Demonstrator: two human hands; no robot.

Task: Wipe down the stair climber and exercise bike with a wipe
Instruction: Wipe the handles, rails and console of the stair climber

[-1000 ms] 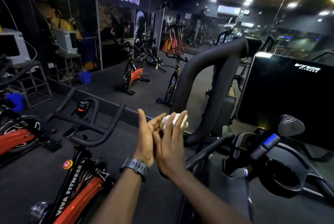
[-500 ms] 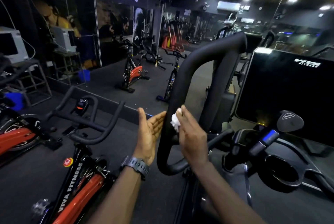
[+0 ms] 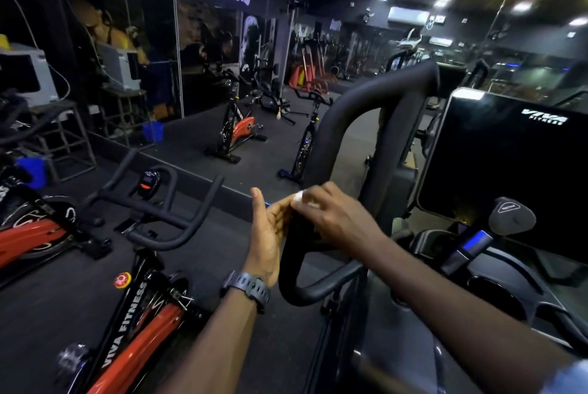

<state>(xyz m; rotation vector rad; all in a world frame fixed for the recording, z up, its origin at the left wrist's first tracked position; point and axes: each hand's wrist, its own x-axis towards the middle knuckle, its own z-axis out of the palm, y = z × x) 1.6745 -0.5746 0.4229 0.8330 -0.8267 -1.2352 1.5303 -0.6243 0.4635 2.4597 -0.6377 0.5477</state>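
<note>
Right hand (image 3: 334, 218) curled over the white wipe (image 3: 300, 198), pinching it against the stair climber's black handrail loop (image 3: 321, 145). Rail's long axis rising up and away from the knuckles, curving back underneath the palm. Left hand (image 3: 269, 234) spread flat, just beside the rail's far side, holding nothing. Exercise bike (image 3: 136, 314) well off beyond the left wrist, untouched. Likely next: sliding along the rail, right hand nearer.

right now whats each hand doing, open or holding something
Left hand: open, fingers straight, beside the handrail.
Right hand: holds the wipe against the handrail.
</note>
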